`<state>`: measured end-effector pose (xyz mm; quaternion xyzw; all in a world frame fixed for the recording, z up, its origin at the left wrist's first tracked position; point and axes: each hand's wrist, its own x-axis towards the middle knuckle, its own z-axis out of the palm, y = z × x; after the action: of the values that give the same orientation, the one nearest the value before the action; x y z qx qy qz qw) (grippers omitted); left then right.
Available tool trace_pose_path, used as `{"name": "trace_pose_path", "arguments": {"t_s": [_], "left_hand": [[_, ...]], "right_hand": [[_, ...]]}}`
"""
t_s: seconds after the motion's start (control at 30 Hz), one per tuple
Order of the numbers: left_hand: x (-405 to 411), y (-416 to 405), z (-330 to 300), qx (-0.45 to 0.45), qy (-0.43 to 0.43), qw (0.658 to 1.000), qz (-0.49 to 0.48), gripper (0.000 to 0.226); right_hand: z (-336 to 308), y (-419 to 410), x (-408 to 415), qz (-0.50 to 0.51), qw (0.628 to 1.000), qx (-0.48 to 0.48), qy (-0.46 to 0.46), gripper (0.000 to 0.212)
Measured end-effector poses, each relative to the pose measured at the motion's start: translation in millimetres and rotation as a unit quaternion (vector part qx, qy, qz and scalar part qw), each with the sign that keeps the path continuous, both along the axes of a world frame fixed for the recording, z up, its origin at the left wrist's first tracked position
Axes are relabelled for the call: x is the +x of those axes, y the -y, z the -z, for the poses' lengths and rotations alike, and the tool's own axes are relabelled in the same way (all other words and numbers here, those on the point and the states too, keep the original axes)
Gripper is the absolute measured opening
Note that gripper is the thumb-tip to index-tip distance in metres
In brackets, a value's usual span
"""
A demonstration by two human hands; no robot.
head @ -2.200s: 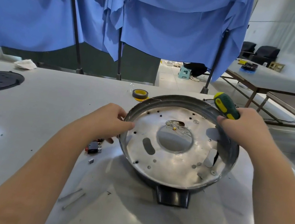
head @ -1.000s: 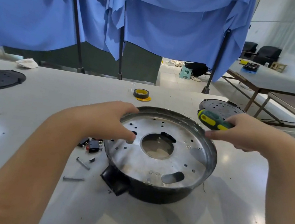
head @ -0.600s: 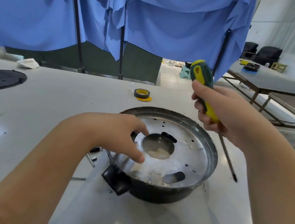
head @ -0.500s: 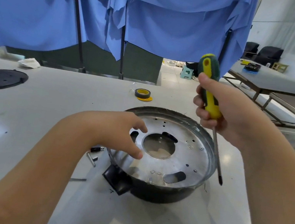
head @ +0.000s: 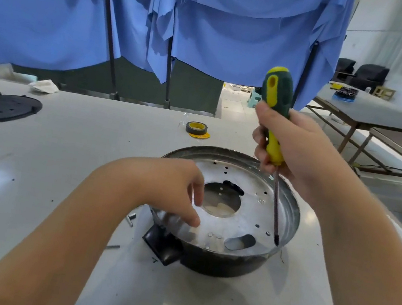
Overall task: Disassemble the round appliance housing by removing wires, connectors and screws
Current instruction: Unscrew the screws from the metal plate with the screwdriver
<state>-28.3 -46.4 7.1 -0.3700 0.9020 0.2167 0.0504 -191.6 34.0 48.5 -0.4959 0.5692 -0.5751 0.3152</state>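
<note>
A: What has moved?
B: The green-and-yellow screwdriver (head: pixel 275 116) has come down; its tip is now inside the round metal housing (head: pixel 259 210).
A: The hands?
B: The right hand (head: pixel 294 146) grips the handle. The left hand (head: pixel 170 187), fingers loosely spread, touches the housing's near-left rim.

Workshop: worktables (head: pixel 386 122), blue cloth screens (head: pixel 227 37), tape roll (head: pixel 196 128).

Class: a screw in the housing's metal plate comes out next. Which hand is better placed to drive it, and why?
Right. The right hand already grips the screwdriver, tip down near the plate's rim; the left hand rests on the housing, steadying it.
</note>
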Motion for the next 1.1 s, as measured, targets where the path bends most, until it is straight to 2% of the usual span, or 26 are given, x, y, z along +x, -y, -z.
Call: {"name": "trace_pose_path", "arguments": {"t_s": [0.2,0.37,0.9,1.1], "left_hand": [[-11.1,-9.0,6.3,0.027,0.038,0.998,0.032,0.028],[-10.4,-10.9,4.9,0.035,0.049,0.997,0.041,0.028],[-19.4,-12.2,11.2,0.039,0.061,0.997,0.026,0.04],[-16.2,-7.6,10.0,0.024,0.068,0.997,0.03,0.03]], "right_hand": [[-0.5,2.2,5.3,-0.03,0.995,-0.035,0.092,0.025],[6.6,7.9,7.7,-0.042,0.996,-0.016,0.076,0.02],[16.1,13.7,12.5,-0.146,0.982,0.041,0.113,0.014],[16.5,12.4,11.3,-0.163,0.978,0.031,0.123,0.013]]}}
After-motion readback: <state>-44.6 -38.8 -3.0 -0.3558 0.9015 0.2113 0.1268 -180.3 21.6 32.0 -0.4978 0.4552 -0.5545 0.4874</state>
